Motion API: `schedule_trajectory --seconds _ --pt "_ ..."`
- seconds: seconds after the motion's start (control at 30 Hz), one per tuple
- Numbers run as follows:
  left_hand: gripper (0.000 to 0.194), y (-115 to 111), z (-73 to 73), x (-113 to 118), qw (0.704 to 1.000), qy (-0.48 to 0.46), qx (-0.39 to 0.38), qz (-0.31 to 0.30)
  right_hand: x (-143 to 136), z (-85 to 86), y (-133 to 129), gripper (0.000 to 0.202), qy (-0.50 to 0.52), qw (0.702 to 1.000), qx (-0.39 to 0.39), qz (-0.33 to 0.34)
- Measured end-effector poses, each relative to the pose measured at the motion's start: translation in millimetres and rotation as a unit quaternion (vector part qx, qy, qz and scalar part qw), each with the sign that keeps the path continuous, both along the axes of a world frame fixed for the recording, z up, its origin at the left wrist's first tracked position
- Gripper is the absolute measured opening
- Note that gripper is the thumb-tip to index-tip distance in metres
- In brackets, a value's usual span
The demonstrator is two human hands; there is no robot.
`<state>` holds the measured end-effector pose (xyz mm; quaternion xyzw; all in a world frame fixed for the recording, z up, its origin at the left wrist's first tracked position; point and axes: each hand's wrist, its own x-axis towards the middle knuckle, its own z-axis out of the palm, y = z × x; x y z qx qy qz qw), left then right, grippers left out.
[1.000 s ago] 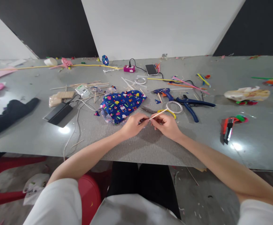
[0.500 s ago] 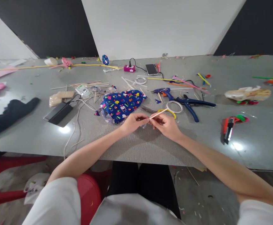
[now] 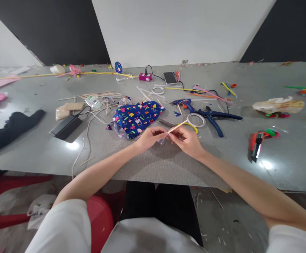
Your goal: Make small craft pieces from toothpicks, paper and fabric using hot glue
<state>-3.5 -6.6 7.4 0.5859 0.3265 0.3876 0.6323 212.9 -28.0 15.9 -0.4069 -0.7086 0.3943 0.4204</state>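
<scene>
A thin pale wooden stick point(image 3: 178, 125) points up and to the right from between my hands. My right hand point(image 3: 186, 140) is closed on it, thumb and fingers pinched. The fingertips of my left hand point(image 3: 151, 137) are pinched at the stick's lower end, touching my right fingertips. A small bit of light-coloured material point(image 3: 161, 141) hangs below the fingertips, partly hidden. Just beyond my left hand lies blue patterned fabric point(image 3: 135, 118). Behind my right hand are scissors with yellow handles point(image 3: 192, 126) and a white ring point(image 3: 195, 120).
Blue-handled pliers point(image 3: 214, 121) and a blue glue gun point(image 3: 183, 102) lie behind to the right. A box cutter point(image 3: 257, 147) is at the far right. A black adapter point(image 3: 66, 126) with a cable, loose sticks and a phone point(image 3: 170, 78) are also on the table point(image 3: 142, 168).
The stick has tilted very slightly in my fingers. Both hands are otherwise in nearly the same place.
</scene>
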Motion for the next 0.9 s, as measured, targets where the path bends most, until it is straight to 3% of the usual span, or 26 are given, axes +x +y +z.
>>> schedule_trajectory --seconds 0.9 --pt "0.044 0.1 5.2 -2.4 0.999 0.031 0.002 -0.013 0.7 2.1 1.5 0.026 -0.022 1.0 -0.003 -0.007"
